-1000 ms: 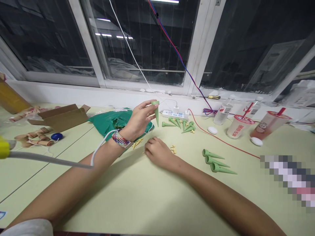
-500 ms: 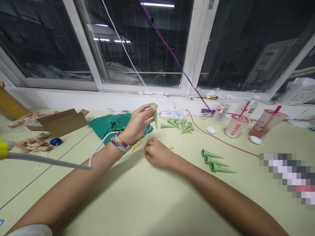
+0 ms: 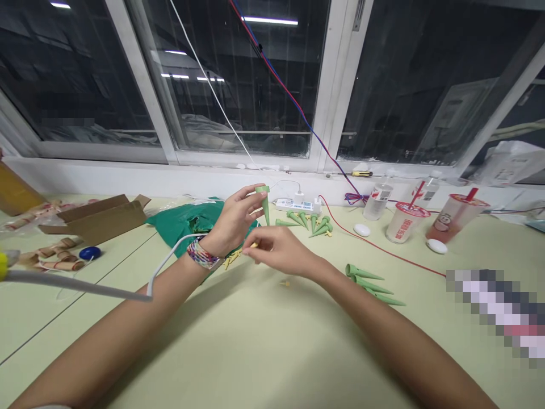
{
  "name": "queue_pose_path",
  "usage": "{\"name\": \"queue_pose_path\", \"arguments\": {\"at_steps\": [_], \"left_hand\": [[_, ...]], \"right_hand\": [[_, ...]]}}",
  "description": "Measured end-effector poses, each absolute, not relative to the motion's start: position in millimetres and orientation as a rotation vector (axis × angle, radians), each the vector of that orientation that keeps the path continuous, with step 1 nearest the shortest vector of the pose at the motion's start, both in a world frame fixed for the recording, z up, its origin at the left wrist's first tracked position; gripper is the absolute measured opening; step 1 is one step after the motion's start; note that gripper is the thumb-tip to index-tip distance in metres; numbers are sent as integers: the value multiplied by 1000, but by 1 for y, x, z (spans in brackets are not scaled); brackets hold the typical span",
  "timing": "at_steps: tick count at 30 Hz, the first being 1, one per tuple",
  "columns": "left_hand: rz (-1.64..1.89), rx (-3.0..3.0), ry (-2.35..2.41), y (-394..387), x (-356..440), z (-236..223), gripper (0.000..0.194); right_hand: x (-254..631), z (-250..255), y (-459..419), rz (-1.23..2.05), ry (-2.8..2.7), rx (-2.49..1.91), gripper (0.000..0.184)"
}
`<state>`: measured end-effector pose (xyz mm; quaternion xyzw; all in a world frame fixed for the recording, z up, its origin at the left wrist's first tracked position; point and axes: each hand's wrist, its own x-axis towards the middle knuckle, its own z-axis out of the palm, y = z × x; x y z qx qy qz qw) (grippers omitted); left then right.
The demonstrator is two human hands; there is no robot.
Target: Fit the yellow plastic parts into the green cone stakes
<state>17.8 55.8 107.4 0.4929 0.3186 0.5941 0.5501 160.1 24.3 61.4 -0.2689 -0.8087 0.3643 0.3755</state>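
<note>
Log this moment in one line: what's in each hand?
left hand: grips green plastic spike upright | right hand: pinches small yellow plastic piece | nearby: loose green spikes

The left forearm (image 3: 140, 295) and right forearm (image 3: 383, 318) are bare, a woven multicoloured bracelet (image 3: 203, 255) circling its wrist.

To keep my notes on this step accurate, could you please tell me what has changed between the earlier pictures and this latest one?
The right hand has lifted off the tabletop and moved toward the left hand, and its fingertips now appear to pinch a small yellow plastic peg. The left hand still holds the green plastic cone spike upright, and the three green plastic spikes on the table stayed put.
</note>
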Motion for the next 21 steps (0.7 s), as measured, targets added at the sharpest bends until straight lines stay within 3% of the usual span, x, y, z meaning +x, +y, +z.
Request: {"name": "queue_pose_path", "arguments": {"at_steps": [8, 21], "left_hand": [[1370, 1241, 644, 52, 16, 107, 39], [1338, 1354, 597, 47, 18, 106, 38]], "right_hand": [[198, 94, 41, 746, -1584, -717, 17], [207, 104, 34, 484, -1672, -716, 14]]}}
